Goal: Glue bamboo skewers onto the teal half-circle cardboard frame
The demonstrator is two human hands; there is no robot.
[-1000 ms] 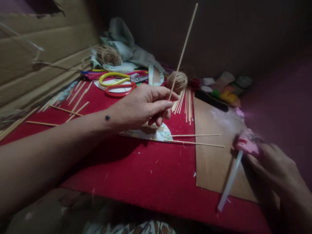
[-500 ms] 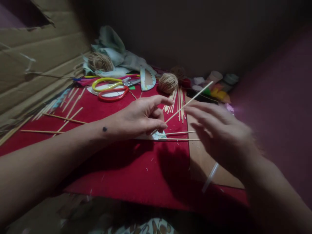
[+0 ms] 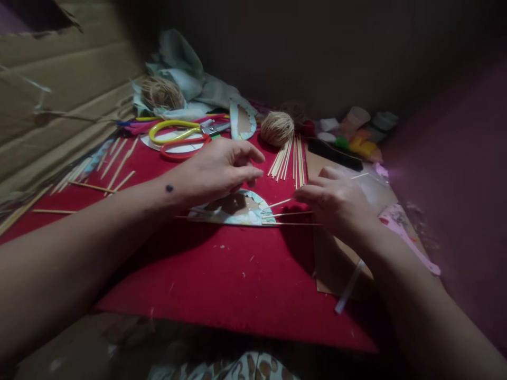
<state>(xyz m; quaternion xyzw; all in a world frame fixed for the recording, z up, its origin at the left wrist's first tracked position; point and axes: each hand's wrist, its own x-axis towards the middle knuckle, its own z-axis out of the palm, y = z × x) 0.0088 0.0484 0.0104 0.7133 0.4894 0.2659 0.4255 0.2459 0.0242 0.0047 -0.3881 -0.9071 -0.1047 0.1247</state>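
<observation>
A half-circle piece (image 3: 259, 203) with a pale patterned rim and a brown cardboard middle lies flat on the red work surface. Thin wooden sticks (image 3: 295, 214) stick out from its right corner. Just above this piece hovers my left hand (image 3: 225, 169), thumb and fingers apart, with nothing visible in it. My right hand (image 3: 332, 200) is closed in a pinch around a wooden stick (image 3: 280, 203). That stick's near end touches the half-circle's right side, and its far end shows beyond my knuckles.
Scissors (image 3: 178, 132) with yellow and red handles lie behind my left hand. A twine ball (image 3: 277, 128) sits beside a bundle of sticks (image 3: 285, 161). Another half-circle piece (image 3: 242, 122) lies at the back. A glue stick (image 3: 349, 287) rests on the cardboard (image 3: 327, 264) at right.
My right hand has closed on the slanted stick and lowered it toward the half-circle's corner. My left hand has let go of it and lifted back, uncovering the half-circle piece.
</observation>
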